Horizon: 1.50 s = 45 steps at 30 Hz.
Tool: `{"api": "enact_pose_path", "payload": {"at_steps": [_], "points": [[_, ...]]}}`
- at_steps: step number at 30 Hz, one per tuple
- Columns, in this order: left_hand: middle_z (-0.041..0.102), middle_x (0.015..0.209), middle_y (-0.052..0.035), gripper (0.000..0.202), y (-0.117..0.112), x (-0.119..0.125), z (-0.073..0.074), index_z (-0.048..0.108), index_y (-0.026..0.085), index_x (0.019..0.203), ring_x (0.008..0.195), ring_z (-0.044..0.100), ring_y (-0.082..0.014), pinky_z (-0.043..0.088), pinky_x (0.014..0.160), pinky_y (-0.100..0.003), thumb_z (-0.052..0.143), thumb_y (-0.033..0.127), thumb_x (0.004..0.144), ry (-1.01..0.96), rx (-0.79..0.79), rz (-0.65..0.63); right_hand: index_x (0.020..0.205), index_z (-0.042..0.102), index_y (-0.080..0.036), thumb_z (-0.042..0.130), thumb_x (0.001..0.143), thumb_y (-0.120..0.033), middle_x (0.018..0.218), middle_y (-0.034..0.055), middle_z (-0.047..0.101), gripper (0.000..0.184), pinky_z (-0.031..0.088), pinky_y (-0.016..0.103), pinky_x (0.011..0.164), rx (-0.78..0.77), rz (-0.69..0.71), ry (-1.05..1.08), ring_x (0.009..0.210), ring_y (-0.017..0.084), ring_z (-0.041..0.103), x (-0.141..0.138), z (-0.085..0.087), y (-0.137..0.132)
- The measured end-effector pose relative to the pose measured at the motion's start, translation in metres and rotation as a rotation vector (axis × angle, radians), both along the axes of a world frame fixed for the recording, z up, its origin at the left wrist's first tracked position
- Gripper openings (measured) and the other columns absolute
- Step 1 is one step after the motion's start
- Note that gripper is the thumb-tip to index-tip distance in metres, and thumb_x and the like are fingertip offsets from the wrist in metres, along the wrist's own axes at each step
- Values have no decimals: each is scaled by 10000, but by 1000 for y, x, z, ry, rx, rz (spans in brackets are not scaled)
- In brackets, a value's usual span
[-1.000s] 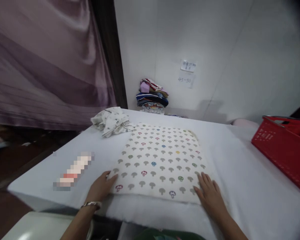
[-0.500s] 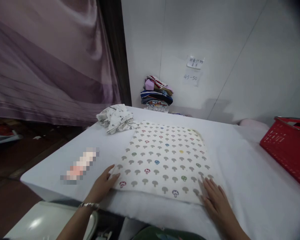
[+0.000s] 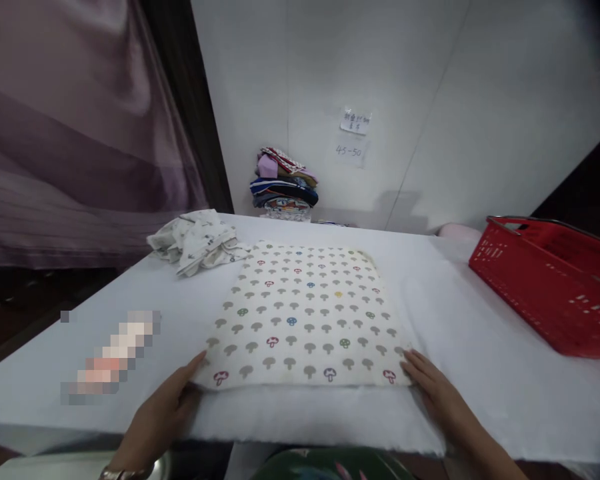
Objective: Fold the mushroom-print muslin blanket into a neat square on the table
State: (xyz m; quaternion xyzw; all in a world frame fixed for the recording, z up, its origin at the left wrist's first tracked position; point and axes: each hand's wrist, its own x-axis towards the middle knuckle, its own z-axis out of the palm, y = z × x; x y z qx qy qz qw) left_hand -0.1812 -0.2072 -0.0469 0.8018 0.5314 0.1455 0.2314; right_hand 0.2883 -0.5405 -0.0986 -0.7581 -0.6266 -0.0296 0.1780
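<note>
A white cloth (image 3: 300, 313) printed with rows of grey and coloured mushrooms lies spread flat on the white-covered table. My left hand (image 3: 167, 400) rests at its near left corner, fingers stretched forward along the edge and the thumb mostly hidden. At the near right corner, the fingertips of my right hand (image 3: 435, 390) touch the side edge, fingers extended and close together. A crumpled white cloth with small dark prints (image 3: 197, 240) lies beyond the far left corner of the mushroom cloth.
A red plastic basket (image 3: 545, 293) stands at the table's right. Folded fabrics (image 3: 284, 187) are stacked by the back wall, below paper notes (image 3: 353, 137). A blurred-out item (image 3: 113, 360) lies on the left of the white table (image 3: 430, 287). A mauve curtain (image 3: 80, 133) hangs at left.
My view has swung right, bringing more of the basket in. My right hand has slid off the cloth's top to its side edge, uncovering a red mushroom. The near edge now looks straighter.
</note>
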Motion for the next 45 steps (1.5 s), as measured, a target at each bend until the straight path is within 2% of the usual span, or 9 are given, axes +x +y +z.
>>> {"api": "enact_pose_path", "payload": {"at_steps": [8,12,17,24,30,33,37,41,45], "points": [[584,1224,-15,583,5,10,2,445,288,1310,945,613,-249,478,866,-365,436,374,733,70,-10,84,1305,476,-250,328,875,-121,1360,37,450,472,389,426,1020,-2,35,-30,1284,188,368,13,12,8],[552,1247,-16,547,5,10,1,481,266,1257,1020,580,-238,472,883,-334,429,343,718,21,52,47,1279,507,-223,360,873,-151,1295,55,520,438,419,419,993,32,-15,-57,1224,197,447,11,13,12],[484,1277,-49,494,9,7,-8,551,247,1173,991,588,-218,512,777,-299,424,306,699,49,144,25,1287,498,-223,397,860,-184,1267,57,546,440,443,397,965,68,-51,-72,1186,205,485,8,15,16],[497,1310,-63,398,10,11,-7,640,227,1037,1190,462,-241,371,1030,-366,472,232,676,30,362,-227,1124,609,-204,427,839,-177,1211,80,583,339,449,435,936,126,47,-121,1170,227,495,11,15,18],[647,1113,-31,344,10,14,1,673,250,974,1160,486,-228,342,1047,-393,460,264,705,82,230,-232,1118,610,-196,446,858,-241,1200,85,588,310,442,426,958,95,33,-46,1164,220,501,9,16,10],[646,1108,-39,359,12,12,0,673,228,975,1105,523,-209,374,1020,-368,419,307,735,24,166,-186,1116,602,-195,441,874,-272,1184,75,598,301,441,405,966,102,23,33,1165,206,501,9,20,7],[621,1153,-58,387,12,10,6,674,197,995,1080,538,-196,390,1000,-346,417,296,724,25,81,-234,1116,605,-200,415,868,-300,1186,76,596,328,439,398,957,29,31,75,1151,206,511,16,23,4],[568,1243,-40,416,2,11,15,649,213,1069,1236,413,-227,309,1061,-392,489,266,689,122,112,-307,1175,578,-225,415,814,-273,1265,71,541,400,341,505,987,-103,23,-59,1193,256,463,8,32,5],[508,1315,-34,388,-16,18,17,630,249,1102,1311,304,-258,226,1083,-454,541,366,743,132,163,-375,1212,544,-252,426,841,-297,1310,64,500,392,277,525,1007,-93,62,-100,1238,268,405,-28,43,21]]}}
